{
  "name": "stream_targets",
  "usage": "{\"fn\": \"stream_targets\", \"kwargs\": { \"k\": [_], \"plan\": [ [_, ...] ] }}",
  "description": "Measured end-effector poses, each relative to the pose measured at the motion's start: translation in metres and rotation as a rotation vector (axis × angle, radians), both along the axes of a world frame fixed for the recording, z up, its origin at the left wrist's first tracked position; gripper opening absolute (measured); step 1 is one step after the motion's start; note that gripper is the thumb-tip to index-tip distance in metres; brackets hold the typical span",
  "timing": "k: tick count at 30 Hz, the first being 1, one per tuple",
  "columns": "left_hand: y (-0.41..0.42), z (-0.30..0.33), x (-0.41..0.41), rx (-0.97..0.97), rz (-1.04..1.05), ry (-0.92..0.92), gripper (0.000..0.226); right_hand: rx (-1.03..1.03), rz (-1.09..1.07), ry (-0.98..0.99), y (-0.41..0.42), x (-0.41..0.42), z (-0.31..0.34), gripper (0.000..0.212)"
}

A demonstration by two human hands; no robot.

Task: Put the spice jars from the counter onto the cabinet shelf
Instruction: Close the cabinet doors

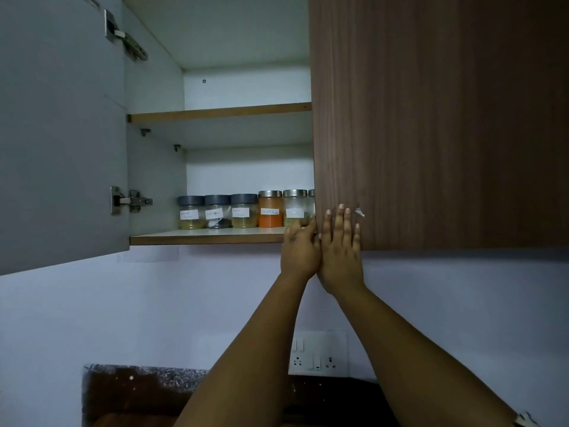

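Pale lilac wall (92,303) fills the space beneath a wall cabinet whose left door (58,134) stands swung open, grey on its inner face, with two metal hinges showing. Low on the wall sits a white socket plate (318,352), and below it a dark speckled worktop (138,392) is partly in view.

On the cabinet's lower shelf (209,237) the spice jars stand upright in a single row, touching or just beside one another. From the left come three clear jars with dark grey lids (217,211), each with a white handwritten label; two hold a yellowish powder, the middle one something dark and mixed. Next is a steel-lidded jar (270,209) filled with bright orange powder, then another steel-lidded jar (295,207) with pale contents and a greenish layer at the bottom. A sixth jar shows only as a sliver behind the wood-grain right door (431,118). The upper shelf (221,111) shows only its front edge.

Both arms reach up. The left hand (300,249) curls its fingers round the right door's edge, its grip clamped there. The right hand (340,251) lies flat on the door's front, fingers straight and spread.
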State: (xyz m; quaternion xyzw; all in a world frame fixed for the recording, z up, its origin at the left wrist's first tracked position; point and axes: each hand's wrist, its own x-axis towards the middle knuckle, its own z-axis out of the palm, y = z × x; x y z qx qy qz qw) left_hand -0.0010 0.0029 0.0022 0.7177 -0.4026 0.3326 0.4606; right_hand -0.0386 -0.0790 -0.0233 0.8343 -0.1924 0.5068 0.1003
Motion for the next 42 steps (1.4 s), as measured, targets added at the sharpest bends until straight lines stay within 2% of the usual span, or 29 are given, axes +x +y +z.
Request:
{"fn": "stream_targets", "kwargs": {
  "k": [6,10,13,16,19,22,27,31,36,42],
  "plan": [
    [-0.016,-0.011,0.016,-0.120,0.146,-0.063,0.031,-0.040,-0.010,-0.026,-0.012,0.015,-0.005,0.073],
    [-0.020,-0.016,0.020,-0.118,0.193,-0.121,0.031,-0.054,0.006,-0.067,-0.014,0.016,-0.006,0.071],
    [-0.016,-0.013,0.025,-0.069,0.214,-0.166,0.033,-0.040,0.032,-0.067,-0.012,0.013,-0.007,0.067],
    [-0.012,-0.012,0.025,-0.010,0.156,-0.149,0.038,-0.034,0.007,0.037,-0.014,0.004,-0.009,0.069],
    [-0.003,-0.016,0.022,0.136,0.056,-0.008,0.053,-0.022,-0.049,0.180,-0.013,-0.010,-0.012,0.072],
    [0.012,-0.026,0.005,0.295,0.126,-0.036,0.070,-0.006,-0.054,0.267,-0.002,-0.033,-0.011,0.069],
    [0.056,-0.061,-0.058,0.049,0.062,-0.006,0.064,-0.003,0.084,0.166,0.044,-0.088,-0.023,0.061],
    [0.105,-0.084,-0.110,-0.047,0.108,0.035,0.065,0.031,0.036,0.157,0.096,-0.129,-0.039,0.062],
    [0.181,-0.096,-0.173,-0.101,0.204,-0.004,0.062,0.039,0.053,0.116,0.170,-0.180,-0.056,0.064],
    [0.285,-0.084,-0.218,-0.073,0.322,-0.080,0.064,0.066,0.153,0.036,0.267,-0.213,-0.047,0.060]
  ]
}}
